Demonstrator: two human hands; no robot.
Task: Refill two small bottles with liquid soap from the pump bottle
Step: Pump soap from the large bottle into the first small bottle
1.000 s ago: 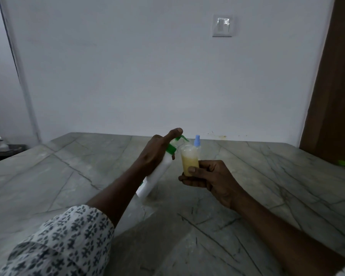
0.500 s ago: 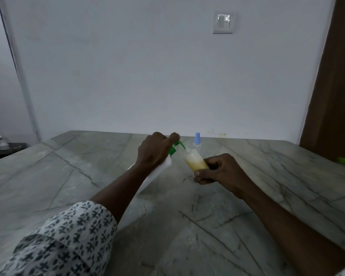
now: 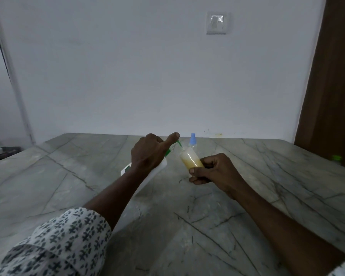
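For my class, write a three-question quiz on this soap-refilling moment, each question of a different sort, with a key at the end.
1. True or false: the small bottle in the right hand is held upright.
2. Which hand grips the pump bottle? A) left hand B) right hand C) neither
3. Fill in: the cap of the second small bottle standing on the table behind the hands is ____ in colour.

Key:
1. False; it is tilted, its mouth leaning toward the green pump nozzle.
2. A; a finger of that hand rests on the pump head.
3. Blue.
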